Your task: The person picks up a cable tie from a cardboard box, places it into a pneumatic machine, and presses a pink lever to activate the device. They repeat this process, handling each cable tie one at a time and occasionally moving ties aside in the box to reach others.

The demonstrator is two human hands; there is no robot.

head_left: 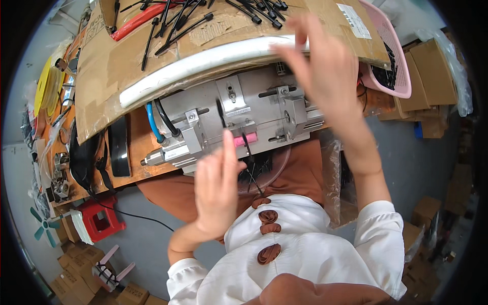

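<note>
My left hand (217,185) is in front of a silver metal fixture (262,104), its index finger stretched toward the middle. Next to its fingertips are a pink cylindrical piece (247,139) and a thin black rod (247,147), blurred; I see no grip on either. Another short black piece (220,113) shows above the fixture plate. My right hand (325,63), smeared by motion, is raised over the right end of a white tube (203,60), thumb and fingers apart. Beyond it, several black rods with knobbed ends (249,12) lie on cardboard (213,33).
A clear round bowl (279,170) with black pieces rests at my lap. Blue and black hoses (155,124) join the fixture's left. A pink basket (404,66) of black parts stands right. A red stool (101,218) and boxes (81,269) are on the floor.
</note>
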